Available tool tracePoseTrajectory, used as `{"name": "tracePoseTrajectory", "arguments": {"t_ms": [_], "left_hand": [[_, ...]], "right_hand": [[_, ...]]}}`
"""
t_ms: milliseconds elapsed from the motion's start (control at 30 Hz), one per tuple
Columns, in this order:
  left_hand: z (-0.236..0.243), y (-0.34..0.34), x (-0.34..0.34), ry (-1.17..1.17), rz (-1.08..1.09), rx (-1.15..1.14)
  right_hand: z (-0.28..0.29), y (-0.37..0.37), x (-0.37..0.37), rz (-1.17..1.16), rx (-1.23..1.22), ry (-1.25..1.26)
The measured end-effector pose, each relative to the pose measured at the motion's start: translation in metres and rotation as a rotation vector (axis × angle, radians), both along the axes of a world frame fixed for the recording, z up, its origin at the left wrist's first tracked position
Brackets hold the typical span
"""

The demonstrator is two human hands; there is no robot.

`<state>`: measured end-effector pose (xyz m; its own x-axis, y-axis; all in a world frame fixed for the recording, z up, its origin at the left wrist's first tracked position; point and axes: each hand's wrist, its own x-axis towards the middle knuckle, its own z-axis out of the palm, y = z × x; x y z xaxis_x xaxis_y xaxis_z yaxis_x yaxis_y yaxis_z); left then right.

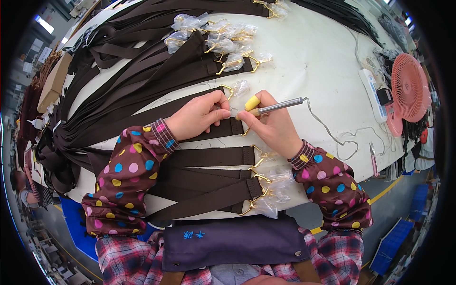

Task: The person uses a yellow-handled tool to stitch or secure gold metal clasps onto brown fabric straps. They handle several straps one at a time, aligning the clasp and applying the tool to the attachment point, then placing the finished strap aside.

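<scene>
White table [313,80], brown strap [221,129] under hands [197,116]

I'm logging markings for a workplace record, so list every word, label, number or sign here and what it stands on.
Dark purple apron: two blue characters; I won't transcribe them.
Pink fan: mark at its hub, too small to read.
White power strip: any marks too small to read.
Corded pen-like tool: no readable text.
Background papers: too blurred to read.

Polka-dot maroon sleeves [124,178], plaid shirt [118,254], purple apron [232,244]
</scene>
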<state>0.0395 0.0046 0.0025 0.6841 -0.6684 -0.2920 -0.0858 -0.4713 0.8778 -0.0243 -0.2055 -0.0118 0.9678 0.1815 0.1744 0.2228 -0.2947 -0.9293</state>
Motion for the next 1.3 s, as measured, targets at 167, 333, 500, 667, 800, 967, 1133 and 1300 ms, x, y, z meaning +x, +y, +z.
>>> {"name": "tracePoseTrajectory", "arguments": {"t_ms": [167,333,500,667,800,967,1133,1300], "left_hand": [[0.002,-0.001,-0.001,-0.021,-0.001,0.007],[0.001,-0.002,-0.002,-0.032,0.004,0.013],[0.002,-0.002,-0.002,-0.038,0.014,0.004],[0.009,0.0,-0.002,-0.024,0.006,0.047],[0.0,0.001,-0.009,-0.443,-0.11,0.021],[-0.009,-0.006,-0.02,-0.628,-0.025,0.034],[-0.005,-0.006,-0.02,-0.563,-0.024,0.11],[-0.005,-0.005,-0.013,-0.383,0.098,0.053]], "right_hand": [[-0.001,0.0,0.001,0.007,-0.006,0.015],[-0.001,0.0,0.001,0.013,0.004,0.032],[-0.002,0.0,0.001,0.012,0.005,0.042],[-0.001,0.0,0.001,-0.012,0.02,-0.027],[-0.012,0.0,0.003,-0.069,0.085,-0.079],[-0.014,0.0,0.003,-0.072,0.1,-0.06],[-0.013,-0.001,0.004,-0.071,0.09,-0.06],[-0.013,-0.001,0.003,-0.067,0.082,-0.062]]}}
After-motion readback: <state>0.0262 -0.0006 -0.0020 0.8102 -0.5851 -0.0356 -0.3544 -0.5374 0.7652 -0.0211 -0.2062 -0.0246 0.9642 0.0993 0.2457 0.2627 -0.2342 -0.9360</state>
